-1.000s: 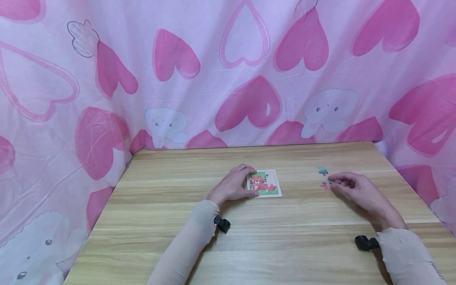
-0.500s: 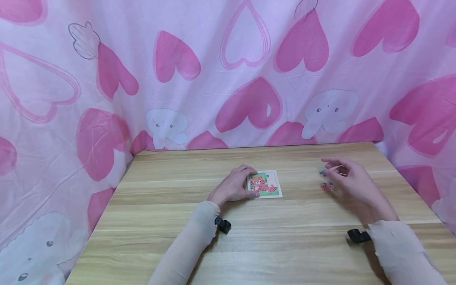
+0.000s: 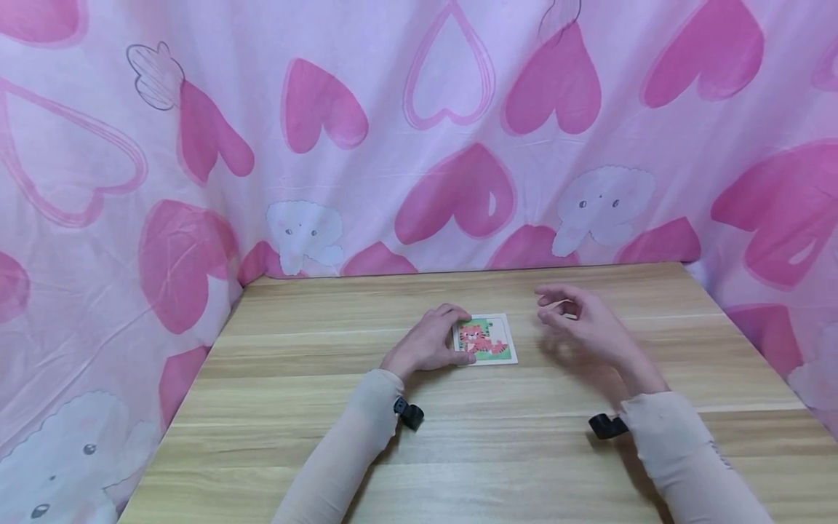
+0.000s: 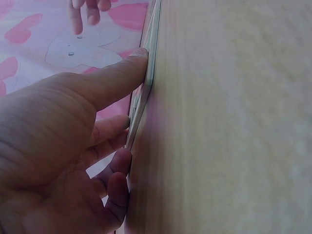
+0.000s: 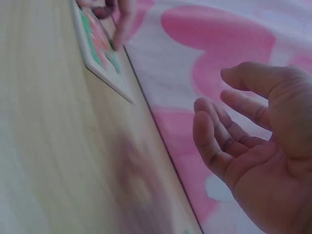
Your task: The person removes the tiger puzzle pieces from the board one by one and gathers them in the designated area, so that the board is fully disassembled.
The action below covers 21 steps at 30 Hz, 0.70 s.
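Note:
My left hand (image 3: 427, 340) grips the left end of a small square jigsaw puzzle board (image 3: 499, 354), fingers at its far edge and thumb at the near one. The board shows a pink tiger on green, with a pale patch at its upper right. In the left wrist view, the thumb (image 4: 117, 78) lies along the board's edge (image 4: 150, 63). To the right of the board, my right hand (image 3: 592, 327) hovers over the table. Its fingers (image 5: 207, 131) are loosely bent, thumb and fingertips apart, with nothing visible between them. The loose puzzle pieces are hidden behind this hand in the head view.
The wood-grain table (image 3: 484, 451) ends at a pink heart-patterned curtain (image 3: 380, 167) along the back. A small camera (image 3: 409, 413) sits on the left wrist and another camera (image 3: 607, 426) on the right. A green speck (image 5: 187, 231) shows low in the right wrist view.
My right hand has left the loose pieces, first rising away from me and then travelling left, closer to the board. The left hand and the board have stayed in place.

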Each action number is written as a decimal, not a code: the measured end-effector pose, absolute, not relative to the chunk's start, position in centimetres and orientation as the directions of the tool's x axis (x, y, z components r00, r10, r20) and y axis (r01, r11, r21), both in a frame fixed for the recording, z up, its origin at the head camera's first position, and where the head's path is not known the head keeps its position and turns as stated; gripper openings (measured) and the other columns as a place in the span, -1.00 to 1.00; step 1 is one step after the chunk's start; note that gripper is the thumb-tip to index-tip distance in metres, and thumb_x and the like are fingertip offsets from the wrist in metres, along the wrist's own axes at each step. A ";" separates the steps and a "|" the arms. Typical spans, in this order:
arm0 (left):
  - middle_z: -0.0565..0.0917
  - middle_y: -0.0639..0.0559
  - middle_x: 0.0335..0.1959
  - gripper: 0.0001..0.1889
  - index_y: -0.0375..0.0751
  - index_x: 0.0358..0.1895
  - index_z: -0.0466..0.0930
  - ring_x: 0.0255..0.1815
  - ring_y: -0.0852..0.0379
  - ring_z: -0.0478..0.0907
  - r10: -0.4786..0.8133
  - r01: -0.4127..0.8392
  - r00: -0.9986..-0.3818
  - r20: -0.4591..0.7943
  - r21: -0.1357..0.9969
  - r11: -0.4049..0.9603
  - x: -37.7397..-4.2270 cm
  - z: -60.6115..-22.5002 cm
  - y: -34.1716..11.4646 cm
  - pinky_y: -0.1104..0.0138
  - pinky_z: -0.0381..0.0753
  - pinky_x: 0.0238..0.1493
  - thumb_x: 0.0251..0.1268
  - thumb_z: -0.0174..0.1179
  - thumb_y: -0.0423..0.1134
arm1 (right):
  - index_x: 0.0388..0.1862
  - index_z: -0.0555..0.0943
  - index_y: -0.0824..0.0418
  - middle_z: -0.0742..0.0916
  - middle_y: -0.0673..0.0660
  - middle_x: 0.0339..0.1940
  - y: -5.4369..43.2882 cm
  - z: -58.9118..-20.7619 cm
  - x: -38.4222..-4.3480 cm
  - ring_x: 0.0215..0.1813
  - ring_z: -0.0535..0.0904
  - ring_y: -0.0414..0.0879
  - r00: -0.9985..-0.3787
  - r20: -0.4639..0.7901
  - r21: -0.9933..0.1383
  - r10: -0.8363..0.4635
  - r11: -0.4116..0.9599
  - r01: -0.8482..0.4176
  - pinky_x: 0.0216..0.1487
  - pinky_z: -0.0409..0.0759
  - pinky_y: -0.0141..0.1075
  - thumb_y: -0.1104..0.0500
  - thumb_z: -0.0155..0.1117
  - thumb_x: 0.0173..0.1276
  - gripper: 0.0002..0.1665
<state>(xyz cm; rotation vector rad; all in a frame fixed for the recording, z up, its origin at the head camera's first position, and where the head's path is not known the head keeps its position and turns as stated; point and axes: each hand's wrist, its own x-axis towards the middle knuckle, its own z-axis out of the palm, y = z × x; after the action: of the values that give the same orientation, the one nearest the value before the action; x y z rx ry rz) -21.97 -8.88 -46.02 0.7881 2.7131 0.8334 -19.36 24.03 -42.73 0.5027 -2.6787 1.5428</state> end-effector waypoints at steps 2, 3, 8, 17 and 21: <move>0.44 0.04 0.64 -0.15 -0.06 0.63 0.48 0.61 -0.01 0.37 0.544 0.433 -0.839 -0.029 0.571 0.698 -22.0 -46.0 -8.9 0.08 0.38 0.70 0.34 0.63 0.05 | 0.56 0.55 0.33 0.73 0.42 0.24 23.2 -43.2 -19.3 0.02 0.78 -0.02 -0.944 0.150 -0.848 -0.293 0.453 -0.275 -0.06 0.77 -0.36 0.22 0.42 0.64 -0.41; 0.44 0.04 0.64 -0.15 -0.06 0.63 0.48 0.61 -0.01 0.37 0.544 0.432 -0.839 -0.029 0.572 0.697 -22.0 -46.1 -8.9 0.08 0.38 0.70 0.34 0.63 0.05 | 0.55 0.55 0.33 0.73 0.42 0.25 22.9 -43.4 -19.4 0.02 0.78 0.04 -0.944 0.136 -0.856 -0.302 0.445 -0.265 -0.07 0.79 -0.33 0.22 0.43 0.64 -0.41; 0.44 0.05 0.65 -0.16 -0.05 0.62 0.49 0.61 -0.01 0.37 0.541 0.432 -0.840 -0.031 0.564 0.703 -22.0 -46.0 -8.9 0.10 0.39 0.70 0.35 0.62 0.08 | 0.57 0.52 0.36 0.72 0.39 0.24 21.7 -44.9 -19.5 0.02 0.78 0.19 -0.933 0.057 -0.890 -0.355 0.405 -0.208 -0.02 0.87 -0.17 0.24 0.42 0.64 -0.39; 0.44 0.08 0.64 -0.16 -0.04 0.62 0.48 0.60 0.01 0.38 0.541 0.431 -0.841 -0.033 0.564 0.705 -22.1 -46.1 -8.8 0.12 0.41 0.68 0.36 0.61 0.08 | 0.51 0.59 0.31 0.77 0.26 0.15 20.9 -46.8 -19.8 0.09 0.72 0.09 -0.921 0.013 -0.877 -0.390 0.438 -0.198 0.03 0.76 -0.36 0.32 0.43 0.58 -0.44; 0.44 0.06 0.64 -0.17 -0.05 0.62 0.49 0.59 0.00 0.38 0.542 0.432 -0.840 -0.028 0.571 0.698 -22.1 -46.1 -8.9 0.10 0.41 0.68 0.36 0.61 0.07 | 0.49 0.61 0.29 0.78 0.24 0.14 20.7 -47.0 -19.9 0.08 0.73 0.08 -0.915 0.003 -0.872 -0.404 0.447 -0.200 0.02 0.74 -0.37 0.29 0.46 0.57 -0.44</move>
<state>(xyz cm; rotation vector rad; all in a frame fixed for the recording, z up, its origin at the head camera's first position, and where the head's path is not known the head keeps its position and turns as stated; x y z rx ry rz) -22.08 -8.88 -46.10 0.7867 2.7127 0.8381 -19.88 20.67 -47.00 0.6020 -2.8417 1.6650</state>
